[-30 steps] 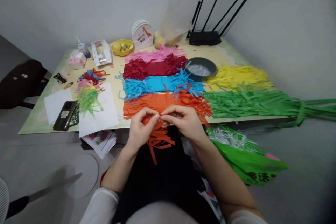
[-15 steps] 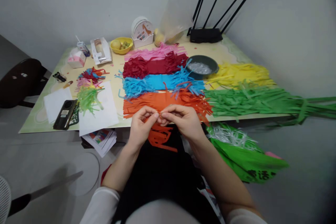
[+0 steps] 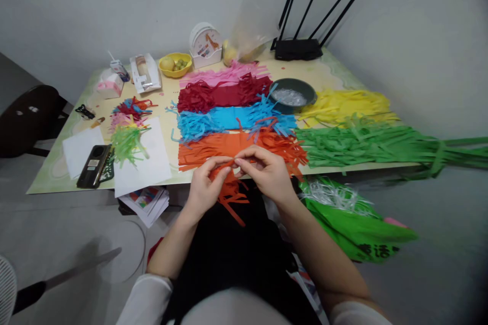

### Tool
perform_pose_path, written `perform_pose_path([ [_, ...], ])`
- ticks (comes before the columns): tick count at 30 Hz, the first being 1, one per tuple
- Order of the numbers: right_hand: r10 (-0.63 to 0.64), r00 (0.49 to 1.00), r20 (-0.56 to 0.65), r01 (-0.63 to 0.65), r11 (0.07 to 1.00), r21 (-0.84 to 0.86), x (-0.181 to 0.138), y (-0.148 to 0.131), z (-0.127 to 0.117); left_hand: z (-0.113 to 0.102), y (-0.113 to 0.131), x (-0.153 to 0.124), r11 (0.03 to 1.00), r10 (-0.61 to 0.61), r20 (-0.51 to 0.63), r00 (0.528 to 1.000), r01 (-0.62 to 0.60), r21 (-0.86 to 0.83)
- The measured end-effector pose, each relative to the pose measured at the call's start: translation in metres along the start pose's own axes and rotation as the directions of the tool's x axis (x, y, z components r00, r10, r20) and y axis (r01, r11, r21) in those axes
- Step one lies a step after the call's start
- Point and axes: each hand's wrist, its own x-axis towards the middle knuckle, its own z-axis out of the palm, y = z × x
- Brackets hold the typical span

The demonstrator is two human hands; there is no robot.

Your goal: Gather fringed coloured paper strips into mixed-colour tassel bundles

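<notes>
My left hand [image 3: 208, 185] and my right hand [image 3: 267, 172] meet at the table's front edge, fingertips pinched together on an orange paper tassel [image 3: 232, 195]. Its fringe strips hang down below my fingers over my dark clothing; the pinched end is mostly covered by the fingers. Just behind the hands lies a fringed orange paper sheet [image 3: 224, 143]. Beyond it come fringed blue paper [image 3: 234, 118], dark red paper [image 3: 226, 95] and pink paper [image 3: 224, 77] in rows. Small finished-looking tassels [image 3: 129, 142] in several colours lie on white paper to the left.
Fringed yellow paper [image 3: 346, 105] and green paper [image 3: 366, 147] stretch to the right, the green past the table edge. A dark bowl [image 3: 313, 99] holds clear plastic bits. A black router [image 3: 299, 50] stands behind. A phone [image 3: 90, 166] lies front left; a green bag [image 3: 354, 233] hangs below right.
The orange tassel's strips have swung and now hang more bunched and slanted. My fingers have shifted slightly around its pinched end, with both hands still close together.
</notes>
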Motion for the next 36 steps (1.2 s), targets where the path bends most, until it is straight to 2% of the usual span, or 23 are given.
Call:
perform_pose_path([
  [3, 0.052, 0.998, 0.021, -0.053, 0.997, 0.052, 0.001, 0.002, 0.001, 0.000, 0.001, -0.001, 1.000, -0.028, 0.002, 1.000, 0.028, 0.000],
  [8, 0.081, 0.992, 0.098, -0.083, 0.996, 0.014, 0.003, 0.002, -0.001, 0.002, 0.001, -0.002, 0.999, -0.051, -0.005, 0.999, 0.051, 0.006],
  [12, 0.058, 0.997, 0.057, -0.059, 0.998, 0.008, 0.004, -0.001, -0.005, -0.001, 0.002, -0.001, 0.999, -0.024, 0.003, 1.000, 0.025, -0.041],
  [15, 0.047, 0.998, 0.034, -0.047, 0.999, 0.004, 0.005, -0.003, -0.004, -0.005, 0.003, 0.000, 0.993, -0.075, 0.018, 0.997, 0.076, -0.086],
  [20, 0.111, 0.972, 0.205, -0.094, 0.991, -0.092, 0.007, -0.007, -0.004, -0.003, 0.001, -0.002, 0.987, -0.106, -0.036, 0.994, 0.100, -0.125],
  [22, 0.117, 0.969, 0.216, -0.093, 0.988, -0.120, 0.009, -0.009, -0.008, -0.002, -0.001, -0.003, 0.975, -0.133, -0.029, 0.991, 0.126, -0.182],
  [25, 0.078, 0.983, 0.167, -0.050, 0.985, -0.163, 0.012, -0.014, -0.011, -0.004, -0.004, -0.002, 0.947, -0.173, 0.030, 0.984, 0.175, -0.271],
  [29, -0.019, 0.972, 0.235, 0.084, 0.959, -0.272, 0.017, -0.018, -0.006, -0.012, -0.007, 0.000, 0.931, -0.196, 0.083, 0.977, 0.212, -0.299],
  [32, -0.075, 0.968, 0.241, 0.147, 0.943, -0.299, 0.020, -0.018, 0.008, -0.018, -0.010, -0.002, 0.903, -0.248, 0.092, 0.964, 0.265, -0.337],
  [34, -0.108, 0.968, 0.227, 0.172, 0.943, -0.285, 0.021, -0.017, 0.020, -0.028, -0.014, -0.006, 0.898, -0.276, 0.091, 0.957, 0.290, -0.332],
  [36, -0.121, 0.967, 0.223, 0.176, 0.954, -0.245, 0.021, -0.015, 0.032, -0.051, -0.020, -0.010, 0.904, -0.306, 0.042, 0.951, 0.304, -0.300],
])
